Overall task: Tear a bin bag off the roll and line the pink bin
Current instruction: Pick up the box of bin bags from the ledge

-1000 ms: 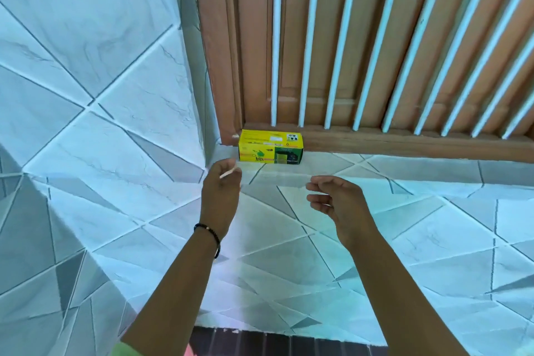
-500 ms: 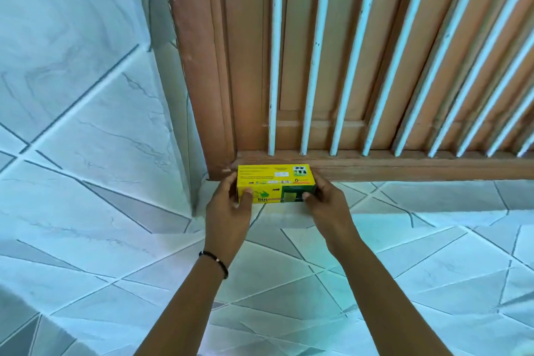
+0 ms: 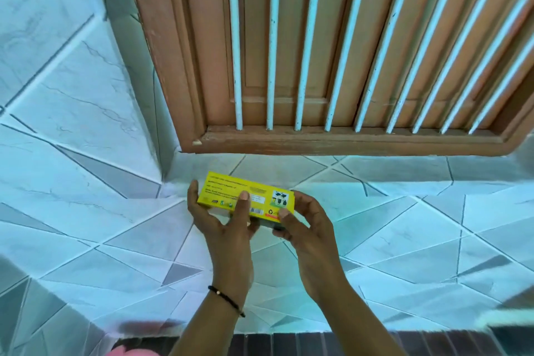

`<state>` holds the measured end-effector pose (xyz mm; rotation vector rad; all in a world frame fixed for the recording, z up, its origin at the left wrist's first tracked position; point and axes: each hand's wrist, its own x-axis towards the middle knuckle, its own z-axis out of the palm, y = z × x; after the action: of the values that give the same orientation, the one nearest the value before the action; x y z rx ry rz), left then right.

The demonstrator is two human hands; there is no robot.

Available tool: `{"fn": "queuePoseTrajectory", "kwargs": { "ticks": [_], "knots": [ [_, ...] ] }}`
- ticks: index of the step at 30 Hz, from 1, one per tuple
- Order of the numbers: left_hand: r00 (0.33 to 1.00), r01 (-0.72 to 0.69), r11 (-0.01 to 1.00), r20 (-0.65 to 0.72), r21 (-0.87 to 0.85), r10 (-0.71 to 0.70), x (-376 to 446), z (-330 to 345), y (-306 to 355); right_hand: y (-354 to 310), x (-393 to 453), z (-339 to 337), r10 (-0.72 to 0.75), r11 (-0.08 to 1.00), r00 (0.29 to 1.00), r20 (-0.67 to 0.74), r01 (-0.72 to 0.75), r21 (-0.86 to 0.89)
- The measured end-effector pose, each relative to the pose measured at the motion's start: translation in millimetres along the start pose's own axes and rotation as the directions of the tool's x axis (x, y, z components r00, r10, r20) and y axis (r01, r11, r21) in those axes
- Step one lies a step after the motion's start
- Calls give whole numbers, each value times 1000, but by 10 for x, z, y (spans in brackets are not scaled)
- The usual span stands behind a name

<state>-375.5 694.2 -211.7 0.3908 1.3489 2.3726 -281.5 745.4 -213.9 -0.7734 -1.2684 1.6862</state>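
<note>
Both hands, left [image 3: 222,228] & right [image 3: 306,228], grip the yellow box [image 3: 245,196] (end to end) above tiled ledge [image 3: 404,225], clear of window frame [image 3: 346,143].

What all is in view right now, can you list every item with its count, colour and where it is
Yellow cardboard box: one, yellow with a dark end, held above the ledge between both hands.
Brown wooden window frame: one, brown, top centre and right.
White vertical bars: about ten, white, standing in the frame.
Pale marbled tiles: many, pale with grey triangles, covering ledge and left wall.
Pink rim: one, pink, bottom edge left, mostly cut off.
Black bead bracelet: one, black, left wrist.
Left hand: one, gripping the box's left part.
Right hand: one, gripping the box's right end.
</note>
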Motion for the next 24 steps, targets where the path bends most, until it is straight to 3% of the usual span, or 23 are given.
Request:
{"fn": "queuePoseTrajectory", "kwargs": {
  "ticks": [6, 15, 18, 19, 21, 23, 24],
  "knots": [
    [987, 158, 985, 20, -74, -157, -535, -229, -47, -18, -421, -350, 110, 993, 989, 97, -105, -52],
    [983, 180, 980, -30, -84, -183, -970, -421, 28, -77, -769, -618, 222, 975, 945, 242, -219, -39],
    [971, 231, 955, -23, -184, -239, -927, -439, 72, -119, -766, -697, 210, 975, 936, 282, -220, 4],
    [969, 238, 950, -13, -202, -245, -899, -439, 90, -124, -768, -716, 176, 984, 941, 289, -176, -24],
    [973, 229, 956, 14, -185, -231, -831, -418, 140, -100, -768, -726, -50, 942, 963, 265, 134, -308],
    [976, 215, 963, 13, -162, -216, -785, -394, 176, -76, -756, -704, -357, 593, 867, 346, 497, -633],
    [977, 210, 965, 5, -155, -212, -774, -393, 185, -56, -754, -686, -440, 425, 795, 417, 594, -683]
  ]
}}
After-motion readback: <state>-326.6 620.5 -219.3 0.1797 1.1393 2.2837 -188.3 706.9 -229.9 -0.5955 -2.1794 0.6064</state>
